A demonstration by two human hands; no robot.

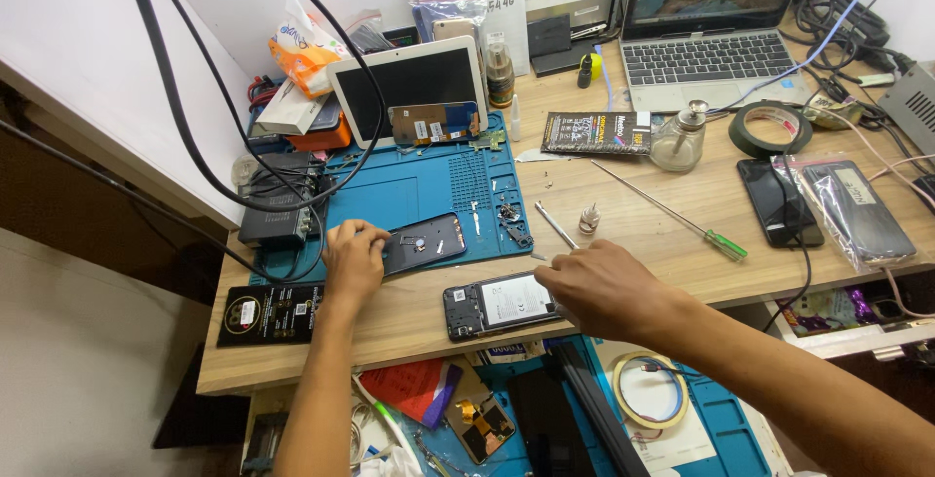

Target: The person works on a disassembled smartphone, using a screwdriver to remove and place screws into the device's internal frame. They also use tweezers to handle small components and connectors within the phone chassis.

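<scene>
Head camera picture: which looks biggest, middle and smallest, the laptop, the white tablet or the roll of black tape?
1. Laptop, biggest, though its top is cut off.
2. White tablet.
3. Roll of black tape, smallest.
All three sit at the far side of the desk, so nearness hardly skews this.

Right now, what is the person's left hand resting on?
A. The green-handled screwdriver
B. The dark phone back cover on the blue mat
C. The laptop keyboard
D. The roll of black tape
B. The left hand lies on the end of the dark phone back cover on the blue mat, while the right hand is at the opened phone near the desk's front edge.
</scene>
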